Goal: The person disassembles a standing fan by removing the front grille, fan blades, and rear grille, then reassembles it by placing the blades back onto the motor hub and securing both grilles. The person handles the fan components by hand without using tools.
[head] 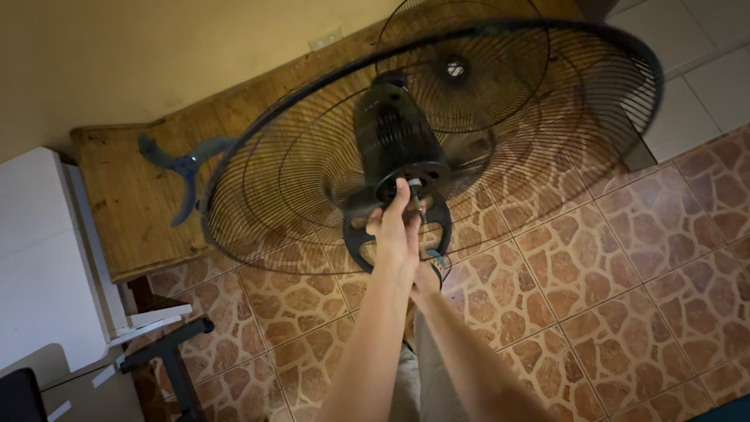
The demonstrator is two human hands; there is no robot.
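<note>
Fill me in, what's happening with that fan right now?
A person holds up a fan, its black motor housing and rear wire guard tilted above a tiled floor. The left hand has its grip at the motor's base; the right hand sits just below, mostly hidden, so its hold is unclear. The front guard is off. A blue blade lies apart on the wooden board by the wall.

No packages, labels, signs or screens show anywhere in this view.
</note>
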